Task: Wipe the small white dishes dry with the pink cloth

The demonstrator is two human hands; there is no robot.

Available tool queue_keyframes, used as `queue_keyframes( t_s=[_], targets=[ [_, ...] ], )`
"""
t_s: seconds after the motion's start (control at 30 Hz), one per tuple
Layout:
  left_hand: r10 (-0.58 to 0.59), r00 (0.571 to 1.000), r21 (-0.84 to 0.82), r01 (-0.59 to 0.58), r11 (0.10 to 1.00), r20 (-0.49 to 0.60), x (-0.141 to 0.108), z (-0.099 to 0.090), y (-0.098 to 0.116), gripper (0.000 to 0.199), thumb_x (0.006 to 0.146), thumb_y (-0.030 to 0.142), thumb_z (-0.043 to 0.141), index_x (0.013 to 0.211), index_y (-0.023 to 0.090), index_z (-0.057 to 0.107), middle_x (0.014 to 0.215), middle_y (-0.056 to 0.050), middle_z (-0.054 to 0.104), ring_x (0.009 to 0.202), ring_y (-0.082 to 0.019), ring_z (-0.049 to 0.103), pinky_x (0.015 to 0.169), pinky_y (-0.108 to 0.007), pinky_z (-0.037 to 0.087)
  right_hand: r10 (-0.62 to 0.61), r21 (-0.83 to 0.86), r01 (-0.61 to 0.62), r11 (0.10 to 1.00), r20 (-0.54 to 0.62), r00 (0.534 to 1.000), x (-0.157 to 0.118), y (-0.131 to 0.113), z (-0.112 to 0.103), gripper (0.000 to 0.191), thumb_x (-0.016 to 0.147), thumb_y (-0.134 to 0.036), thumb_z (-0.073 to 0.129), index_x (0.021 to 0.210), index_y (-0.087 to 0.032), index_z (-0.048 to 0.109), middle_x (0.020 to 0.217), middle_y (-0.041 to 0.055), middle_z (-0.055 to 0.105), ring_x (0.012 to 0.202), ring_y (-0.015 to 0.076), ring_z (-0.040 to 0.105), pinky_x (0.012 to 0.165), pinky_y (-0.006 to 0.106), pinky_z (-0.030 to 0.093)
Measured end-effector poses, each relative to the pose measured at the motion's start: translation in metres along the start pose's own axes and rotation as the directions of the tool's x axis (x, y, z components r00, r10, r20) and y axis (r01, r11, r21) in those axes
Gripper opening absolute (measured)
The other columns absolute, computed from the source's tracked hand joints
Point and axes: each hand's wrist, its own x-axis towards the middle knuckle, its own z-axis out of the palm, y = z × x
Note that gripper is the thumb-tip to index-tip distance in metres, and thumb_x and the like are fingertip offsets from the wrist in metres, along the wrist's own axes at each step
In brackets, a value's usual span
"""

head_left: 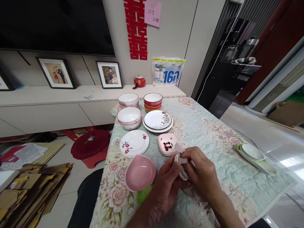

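Note:
My left hand (pixel 167 179) is closed around a small white dish (pixel 183 173), mostly hidden between both hands. A pale pink cloth (pixel 180 151) bunches over the dish's upper side, with the fingers of my right hand (pixel 200 166) pinched on it. Just beyond my hands lies a stack of square pink-rimmed plates (pixel 168 142) with a cartoon picture. To the left of my left hand is a pink drop-shaped bowl (pixel 140 172), beside a green item (pixel 143 193) partly hidden by my forearm.
Flowered plates (pixel 135 142), patterned round plates (pixel 156 119), red-rimmed bowls (pixel 129 116) and a red and orange bowl stack (pixel 153 100) stand farther back. Green-edged dishes (pixel 253 152) lie at the right on the floral tablecloth (pixel 199 126). A stool (pixel 90 144) stands left.

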Motion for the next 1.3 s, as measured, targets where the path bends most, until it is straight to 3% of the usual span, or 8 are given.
queue_keyframes(
  t_s=[0.2, 0.37, 0.5, 0.7, 0.9, 1.07, 1.17, 1.3],
  targets=[
    [0.135, 0.991, 0.133, -0.132, 0.982, -0.017, 0.002, -0.008, -0.003, 0.054, 0.078, 0.037, 0.083, 0.128, 0.024, 0.067, 0.127, -0.010, 0.070, 0.119, -0.029, 0.062, 0.104, -0.039, 0.044, 0.162, -0.077, -0.149, 0.986, 0.211, 0.964, -0.003, -0.006, -0.002, 0.020, 0.097, -0.020, 0.046, 0.086, -0.022, 0.063, 0.085, 0.0054, 0.066, 0.074, 0.0189, 0.062, 0.067, 0.030, 0.048],
    [0.135, 0.991, 0.222, -0.132, 0.966, 0.005, 0.002, -0.013, -0.008, 0.059, 0.081, 0.032, 0.082, 0.136, 0.026, 0.061, 0.131, -0.010, 0.070, 0.123, -0.031, 0.062, 0.109, -0.044, 0.042, 0.252, 0.175, -0.348, 0.921, 0.414, 0.875, 0.000, -0.005, -0.022, 0.015, 0.092, -0.021, 0.054, 0.091, -0.023, 0.069, 0.081, 0.0005, 0.070, 0.071, 0.0161, 0.062, 0.065, 0.026, 0.047],
    [0.106, 0.993, 0.092, -0.111, 0.990, 0.054, 0.002, -0.006, -0.009, 0.052, 0.086, 0.035, 0.076, 0.135, 0.024, 0.063, 0.132, -0.011, 0.069, 0.129, -0.032, 0.058, 0.113, -0.046, 0.037, 0.358, 0.316, -0.435, 0.843, 0.272, 0.893, -0.001, -0.002, -0.015, 0.008, 0.089, -0.029, 0.063, 0.087, -0.022, 0.067, 0.070, -0.0014, 0.066, 0.061, 0.0145, 0.058, 0.056, 0.024, 0.044],
    [0.129, 0.991, 0.098, -0.133, 0.986, 0.044, 0.001, -0.003, -0.007, 0.054, 0.083, 0.034, 0.079, 0.133, 0.023, 0.064, 0.137, -0.011, 0.066, 0.133, -0.032, 0.054, 0.114, -0.044, 0.037, 0.161, 0.084, -0.154, 0.984, -0.082, 0.984, -0.002, 0.003, 0.008, 0.011, 0.090, -0.019, 0.055, 0.084, -0.024, 0.062, 0.083, 0.0031, 0.068, 0.077, 0.0189, 0.064, 0.070, 0.030, 0.049],
    [0.163, 0.987, 0.258, -0.157, 0.953, -0.004, 0.001, -0.014, -0.012, 0.064, 0.075, 0.024, 0.085, 0.133, 0.027, 0.058, 0.116, -0.009, 0.075, 0.108, -0.028, 0.069, 0.093, -0.037, 0.050, 0.310, 0.023, -0.322, 0.946, 0.213, 0.927, -0.004, 0.004, -0.001, 0.015, 0.089, -0.019, 0.051, 0.081, -0.023, 0.063, 0.079, 0.0016, 0.067, 0.070, 0.0182, 0.063, 0.064, 0.029, 0.047],
    [0.182, 0.983, 0.241, -0.182, 0.953, 0.023, 0.002, -0.009, -0.011, 0.063, 0.075, 0.023, 0.084, 0.133, 0.025, 0.058, 0.120, -0.010, 0.074, 0.113, -0.028, 0.067, 0.099, -0.038, 0.047, 0.478, 0.416, -0.568, 0.710, 0.307, 0.823, 0.000, 0.001, -0.005, 0.015, 0.084, -0.034, 0.070, 0.091, -0.022, 0.067, 0.079, 0.0018, 0.070, 0.073, 0.0194, 0.068, 0.067, 0.029, 0.053],
    [0.174, 0.984, 0.195, -0.177, 0.965, 0.034, 0.001, -0.008, -0.010, 0.062, 0.076, 0.022, 0.084, 0.133, 0.025, 0.060, 0.133, -0.010, 0.069, 0.122, -0.029, 0.063, 0.105, -0.039, 0.044, 0.555, 0.631, -0.589, 0.505, 0.284, 0.782, 0.000, -0.001, -0.002, 0.034, 0.076, -0.045, 0.081, 0.095, -0.020, 0.068, 0.078, 0.0028, 0.071, 0.069, 0.0172, 0.067, 0.064, 0.026, 0.053],
    [0.164, 0.986, 0.135, -0.162, 0.978, -0.007, 0.002, -0.012, -0.010, 0.065, 0.072, 0.021, 0.087, 0.132, 0.026, 0.062, 0.133, -0.009, 0.069, 0.121, -0.028, 0.064, 0.102, -0.037, 0.046, 0.512, 0.686, -0.613, 0.393, 0.390, 0.765, -0.004, 0.001, -0.001, 0.033, 0.080, -0.046, 0.080, 0.096, -0.020, 0.069, 0.078, 0.0013, 0.069, 0.066, 0.0137, 0.062, 0.059, 0.023, 0.048]
  ],
)
